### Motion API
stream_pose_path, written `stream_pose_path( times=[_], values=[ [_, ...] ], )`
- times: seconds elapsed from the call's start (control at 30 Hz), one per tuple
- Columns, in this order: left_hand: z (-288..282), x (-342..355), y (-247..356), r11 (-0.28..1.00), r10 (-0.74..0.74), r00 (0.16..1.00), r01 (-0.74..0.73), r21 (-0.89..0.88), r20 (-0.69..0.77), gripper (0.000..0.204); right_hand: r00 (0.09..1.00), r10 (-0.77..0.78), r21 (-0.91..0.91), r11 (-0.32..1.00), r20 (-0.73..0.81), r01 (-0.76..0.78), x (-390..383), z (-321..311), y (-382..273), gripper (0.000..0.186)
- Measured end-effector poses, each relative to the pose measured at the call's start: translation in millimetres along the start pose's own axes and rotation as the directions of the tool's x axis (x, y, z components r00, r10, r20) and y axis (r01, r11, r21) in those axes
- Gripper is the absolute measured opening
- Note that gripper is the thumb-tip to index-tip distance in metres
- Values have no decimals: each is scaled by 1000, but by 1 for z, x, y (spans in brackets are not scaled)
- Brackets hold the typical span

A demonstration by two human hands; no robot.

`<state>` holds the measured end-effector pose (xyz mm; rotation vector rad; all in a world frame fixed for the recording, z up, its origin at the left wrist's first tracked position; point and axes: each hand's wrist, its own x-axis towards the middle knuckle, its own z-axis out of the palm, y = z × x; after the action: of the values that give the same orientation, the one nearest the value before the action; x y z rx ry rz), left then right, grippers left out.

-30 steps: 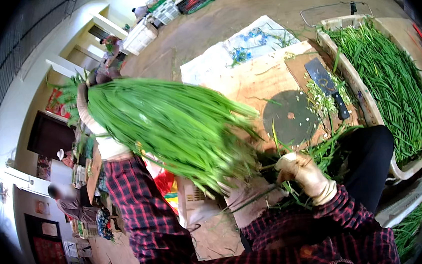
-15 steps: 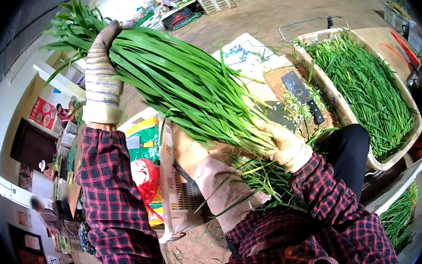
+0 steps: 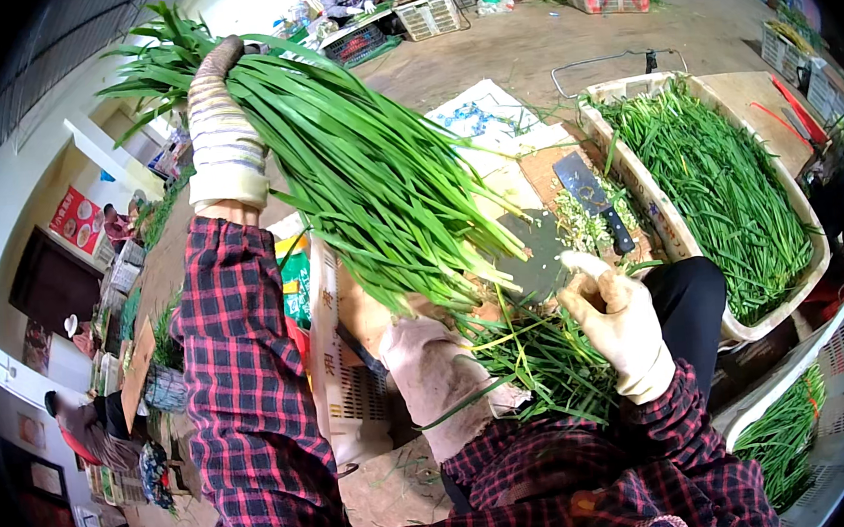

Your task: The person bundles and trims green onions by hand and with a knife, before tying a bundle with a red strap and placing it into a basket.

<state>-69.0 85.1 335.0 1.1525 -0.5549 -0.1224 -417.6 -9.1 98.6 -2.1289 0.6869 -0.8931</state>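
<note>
The gloved left hand [image 3: 222, 130] is raised high, clenched around a thick bundle of long green chives [image 3: 364, 168] whose cut ends slope down toward the lap. The gloved right hand [image 3: 615, 317] curls closed just beside those ends, near the cleaver [image 3: 592, 198] on the board.

soft daylight, sharp, fisheye-warped edges
</note>
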Motion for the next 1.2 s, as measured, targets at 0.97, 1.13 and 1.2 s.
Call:
stream_pose_path(
  times=[0.97,1.13,1.2],
  values=[
    [6,83,-8,920,-14,998,37,391,-63,28,656,110,-408,855,747,321,-30,33,107,30],
    [-43,128,7,932,-70,995,89,351,-65,30,918,-46,359,927,393,-108,20,39,-15,77],
    [-5,103,-12,739,142,989,-126,662,29,31,887,20,578,751,462,-318,58,65,-9,53]
  ],
)
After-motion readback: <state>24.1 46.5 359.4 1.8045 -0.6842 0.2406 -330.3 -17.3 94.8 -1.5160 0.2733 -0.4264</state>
